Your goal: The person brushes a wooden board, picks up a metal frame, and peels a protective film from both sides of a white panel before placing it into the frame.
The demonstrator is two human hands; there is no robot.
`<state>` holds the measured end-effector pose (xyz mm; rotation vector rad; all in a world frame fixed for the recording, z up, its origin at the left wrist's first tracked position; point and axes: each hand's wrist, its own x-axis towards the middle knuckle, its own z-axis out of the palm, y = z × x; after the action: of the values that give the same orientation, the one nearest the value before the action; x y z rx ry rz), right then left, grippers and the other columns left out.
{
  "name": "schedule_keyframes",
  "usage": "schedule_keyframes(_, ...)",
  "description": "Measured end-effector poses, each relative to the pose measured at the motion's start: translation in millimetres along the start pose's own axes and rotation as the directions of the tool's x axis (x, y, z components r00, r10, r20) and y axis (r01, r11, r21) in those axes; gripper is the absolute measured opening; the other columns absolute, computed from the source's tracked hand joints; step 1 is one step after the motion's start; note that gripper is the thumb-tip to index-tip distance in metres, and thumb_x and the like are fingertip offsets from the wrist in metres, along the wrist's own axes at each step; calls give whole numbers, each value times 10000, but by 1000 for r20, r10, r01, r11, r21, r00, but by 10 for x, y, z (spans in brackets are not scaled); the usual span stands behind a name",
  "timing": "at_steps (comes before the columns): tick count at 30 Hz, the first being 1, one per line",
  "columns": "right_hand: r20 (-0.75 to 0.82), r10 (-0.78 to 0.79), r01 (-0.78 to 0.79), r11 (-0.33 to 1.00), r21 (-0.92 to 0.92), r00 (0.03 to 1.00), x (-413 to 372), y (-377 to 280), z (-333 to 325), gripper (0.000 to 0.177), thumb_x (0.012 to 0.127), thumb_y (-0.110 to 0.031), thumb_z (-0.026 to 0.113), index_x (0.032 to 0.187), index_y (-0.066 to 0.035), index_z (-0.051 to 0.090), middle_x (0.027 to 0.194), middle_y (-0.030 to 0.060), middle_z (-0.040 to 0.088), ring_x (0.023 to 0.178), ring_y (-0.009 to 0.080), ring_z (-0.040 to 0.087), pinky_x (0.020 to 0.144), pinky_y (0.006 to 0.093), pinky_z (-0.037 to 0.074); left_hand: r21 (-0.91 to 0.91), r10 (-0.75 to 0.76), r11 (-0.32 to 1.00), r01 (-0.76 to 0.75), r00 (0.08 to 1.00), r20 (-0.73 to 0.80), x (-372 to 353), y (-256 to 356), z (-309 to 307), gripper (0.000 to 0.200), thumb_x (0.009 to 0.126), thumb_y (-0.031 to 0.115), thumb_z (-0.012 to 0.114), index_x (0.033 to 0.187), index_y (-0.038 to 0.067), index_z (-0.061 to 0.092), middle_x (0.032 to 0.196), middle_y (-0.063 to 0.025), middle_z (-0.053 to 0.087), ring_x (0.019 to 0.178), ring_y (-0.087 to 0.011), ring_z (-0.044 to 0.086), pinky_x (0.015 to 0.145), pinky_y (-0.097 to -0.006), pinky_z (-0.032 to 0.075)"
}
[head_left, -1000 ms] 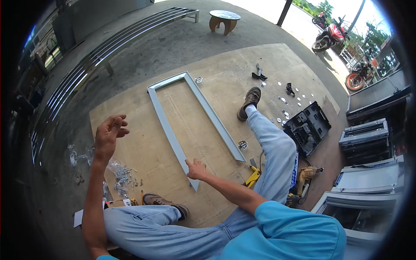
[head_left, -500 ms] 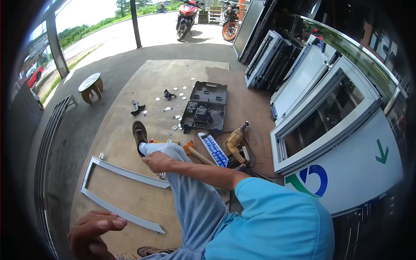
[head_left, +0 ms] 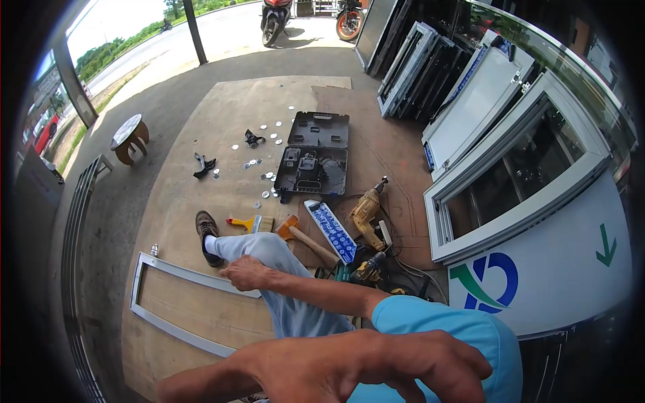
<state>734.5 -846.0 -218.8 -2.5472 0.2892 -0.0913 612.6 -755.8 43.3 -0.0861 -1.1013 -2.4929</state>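
Observation:
My right hand (head_left: 245, 273) rests by my bent knee, fingers curled together; whatever they hold, if anything, is hidden. Large in the foreground is my left hand (head_left: 363, 366), its fingers apart and bent, with nothing visible in it. Below my right hand lies a pale metal frame (head_left: 181, 269) on the plywood sheet, its near end covered by my left hand. Beyond the knee are a paintbrush (head_left: 252, 224) with a yellow and red handle, an orange-headed mallet (head_left: 306, 242) and a blue-and-white box (head_left: 330, 230).
A yellow power drill (head_left: 367, 215) and a cordless drill (head_left: 369, 267) lie among cords. An open black tool case (head_left: 312, 168) sits amid scattered discs. Framed panels (head_left: 510, 174) lean at right. A stool (head_left: 130, 138) and bench (head_left: 80, 221) stand at left.
My left hand has swept from the lower left to the right, across my lap and close to the camera. My right hand stays by the knee. The view has shifted slightly.

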Motion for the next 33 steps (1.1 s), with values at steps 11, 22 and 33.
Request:
schedule_keyframes(11,-398,76,19,973,229,914,-100,169,-73,250,802,-38,516,1042,-7,576,909,194,624,832,336,623,707,410,493,422,911,193,886,-2,-413,-2532,5,-1054,225,808,75,628,1005,-8,559,934,-123,621,782,-212,614,670,-318,489)
schedule_keyframes(22,-705,705,-458,653,603,78,-3212,538,-147,246,813,-120,588,1048,-55,623,829,128,668,781,246,654,685,328,503,289,613,387,876,-10,-790,-3855,-840,-2577,342,747,182,647,1012,-31,606,857,-204,653,793,-300,639,714,-376,490)
schedule_keyframes(33,-848,182,-860,23,510,-498,-5732,-602,-159,544,799,-93,630,1284,-13,397,1192,207,469,1161,357,406,963,426,361,215,436,362,907,39,-899,-4116,-1172,-3166,402,721,206,685,1029,-43,611,896,-227,657,754,-290,660,650,-368,522)
